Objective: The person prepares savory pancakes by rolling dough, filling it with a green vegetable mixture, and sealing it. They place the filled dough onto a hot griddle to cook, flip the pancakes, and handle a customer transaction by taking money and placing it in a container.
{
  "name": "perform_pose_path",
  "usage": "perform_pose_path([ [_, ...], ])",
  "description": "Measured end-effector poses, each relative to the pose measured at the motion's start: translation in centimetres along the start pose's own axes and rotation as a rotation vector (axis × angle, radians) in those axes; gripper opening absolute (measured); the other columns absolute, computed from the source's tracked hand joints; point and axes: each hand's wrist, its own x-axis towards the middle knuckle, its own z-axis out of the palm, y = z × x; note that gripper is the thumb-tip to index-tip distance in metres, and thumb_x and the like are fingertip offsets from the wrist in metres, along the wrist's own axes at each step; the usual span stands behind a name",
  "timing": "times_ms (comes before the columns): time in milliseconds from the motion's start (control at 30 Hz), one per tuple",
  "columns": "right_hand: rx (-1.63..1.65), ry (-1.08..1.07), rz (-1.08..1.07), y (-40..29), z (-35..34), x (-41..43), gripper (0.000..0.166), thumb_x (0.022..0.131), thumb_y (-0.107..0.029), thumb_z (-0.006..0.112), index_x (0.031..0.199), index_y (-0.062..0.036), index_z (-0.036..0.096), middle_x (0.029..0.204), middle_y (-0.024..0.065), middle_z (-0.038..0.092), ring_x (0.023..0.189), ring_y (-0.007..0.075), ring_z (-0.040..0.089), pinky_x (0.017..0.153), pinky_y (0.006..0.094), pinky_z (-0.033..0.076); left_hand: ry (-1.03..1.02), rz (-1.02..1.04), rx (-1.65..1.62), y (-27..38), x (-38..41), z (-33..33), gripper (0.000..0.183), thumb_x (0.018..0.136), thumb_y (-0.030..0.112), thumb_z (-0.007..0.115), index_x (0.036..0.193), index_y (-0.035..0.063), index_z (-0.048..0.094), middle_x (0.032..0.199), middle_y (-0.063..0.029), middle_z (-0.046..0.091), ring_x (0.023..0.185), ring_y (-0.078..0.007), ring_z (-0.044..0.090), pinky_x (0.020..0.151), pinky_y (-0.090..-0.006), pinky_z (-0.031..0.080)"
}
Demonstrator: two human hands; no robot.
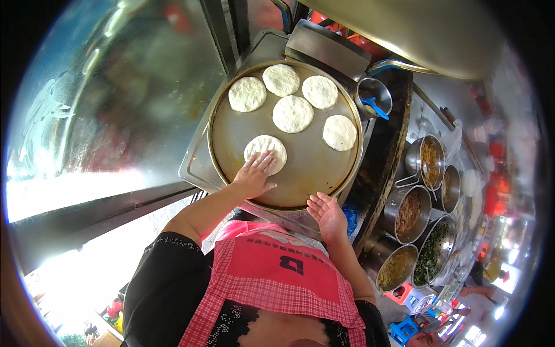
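My left hand (253,174) lies with its fingers on a flat round of pale dough (265,145), near the lower left of a large round metal griddle pan (318,169). My right hand (328,215) is raised palm-up by the pan's lower right rim, fingers apart and holding nothing. Several more dough rounds lie on the pan: one at the upper left (247,94), one at the top (281,80), one near the middle (292,114), others towards the right (339,132). Their undersides are hidden.
Right of the pan stands a metal pot (373,96) with a blue-handled utensil (375,108). Farther right are steel bowls of minced filling (408,214) and chopped greens (429,256). A big metal lid (416,30) hangs above. A metal panel (143,95) rises at left.
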Motion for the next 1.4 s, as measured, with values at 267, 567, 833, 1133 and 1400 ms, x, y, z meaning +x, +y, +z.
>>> perform_pose_path([
  [267, 0.018, 0.002, -0.008, 1.7, 3.9, 0.2, 0.047, 0.099, -0.037, 0.040, 0.124, 0.0021, 0.050, 0.121, 0.0187, 0.058, 0.112, 0.0291, 0.057, 0.098, 0.0392, 0.044, 0.102, -0.082, -0.043, -6.7, 0.7, -1.9, 0.078, 0.091, 0.052, 0.046, 0.146, 0.0013, 0.024, 0.155, -0.0126, 0.016, 0.145, -0.0252, 0.010, 0.118, -0.0403, 0.008],
  [567, -0.036, 0.146, 0.008, 2.2, 7.7, -4.7, 0.034, 0.093, -0.033, 0.052, 0.112, -0.0057, 0.060, 0.105, 0.0081, 0.065, 0.098, 0.0191, 0.061, 0.090, 0.0326, 0.047, 0.183, -0.150, -0.135, -5.4, 1.4, -4.3, 0.082, 0.086, 0.038, 0.062, 0.147, 0.0025, 0.021, 0.154, -0.0173, 0.018, 0.143, -0.0298, 0.015, 0.118, -0.0420, 0.009],
  [833, -0.099, 0.231, -0.132, 4.8, 3.4, -11.7, 0.044, 0.100, -0.041, 0.039, 0.115, -0.0047, 0.059, 0.108, 0.0078, 0.063, 0.100, 0.0195, 0.060, 0.092, 0.0351, 0.045, 0.199, 0.009, -0.135, -5.6, 3.9, -2.0, 0.070, 0.090, 0.035, 0.057, 0.142, -0.0035, 0.031, 0.152, -0.0179, 0.025, 0.143, -0.0314, 0.016, 0.116, -0.0462, 0.012],
  [1133, -0.189, 0.143, -0.178, 8.1, -4.3, -17.3, 0.043, 0.101, -0.039, 0.040, 0.119, -0.0043, 0.057, 0.111, 0.0099, 0.062, 0.101, 0.0210, 0.060, 0.089, 0.0351, 0.047, 0.457, 0.402, -0.490, 3.1, -10.0, 1.6, 0.023, 0.089, 0.016, 0.057, 0.105, 0.0005, 0.063, 0.118, -0.0210, 0.058, 0.126, -0.0420, 0.043, 0.104, -0.0487, 0.036],
  [1400, -0.147, 0.244, -0.189, 11.2, -15.8, -25.0, 0.042, 0.101, -0.037, 0.040, 0.122, -0.0031, 0.054, 0.113, 0.0107, 0.062, 0.102, 0.0205, 0.060, 0.092, 0.0348, 0.046, 0.183, 0.478, -0.502, 12.4, -16.5, 8.4, 0.017, 0.089, 0.017, 0.058, 0.101, 0.0074, 0.066, 0.101, -0.0122, 0.066, 0.101, -0.0329, 0.059, 0.090, -0.0415, 0.046],
])
